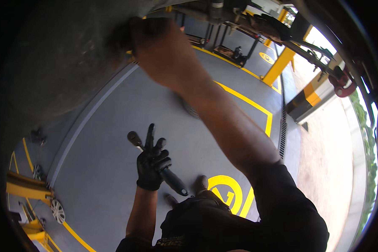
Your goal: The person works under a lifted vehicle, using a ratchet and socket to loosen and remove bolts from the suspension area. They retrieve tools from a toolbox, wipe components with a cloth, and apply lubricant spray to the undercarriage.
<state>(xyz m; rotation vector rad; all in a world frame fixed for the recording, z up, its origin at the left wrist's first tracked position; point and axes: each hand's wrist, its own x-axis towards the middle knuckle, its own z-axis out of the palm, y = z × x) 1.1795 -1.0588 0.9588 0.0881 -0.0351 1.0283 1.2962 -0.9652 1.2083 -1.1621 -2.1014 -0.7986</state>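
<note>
Black-gloved left hand [152, 164] grasping steel ratchet [155, 161], bare right hand [164, 50] blurred, grip unclear.

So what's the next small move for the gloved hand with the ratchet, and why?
Probably raise the ratchet toward the dark underside overhead. The gloved left hand holds it low, fingers partly splayed, while the bare right hand is already pressed against that underside, blurred. What it touches there cannot be made out, so this is only a guess.
</note>
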